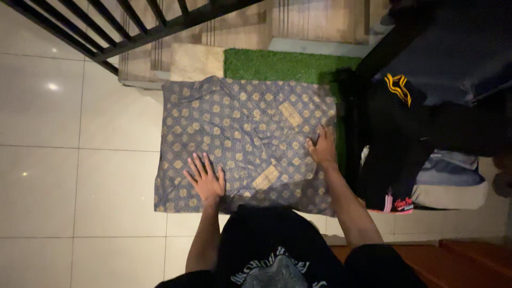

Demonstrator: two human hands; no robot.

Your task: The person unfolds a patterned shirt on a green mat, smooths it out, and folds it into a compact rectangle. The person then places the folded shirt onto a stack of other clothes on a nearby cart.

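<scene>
White tiled floor (80, 176) underneath, and the blue patterned cloth (245, 133) lies spread flat on it, its far edge meeting the green mat (282, 65). A dark clothes pile (405, 133) sits just right of the cloth. Left hand (205, 180) presses the cloth's near part, fingers splayed; right hand (322, 148) flat at its right edge.

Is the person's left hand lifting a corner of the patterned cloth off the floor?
No, the left hand lies flat, fingers spread, on the patterned cloth.
</scene>
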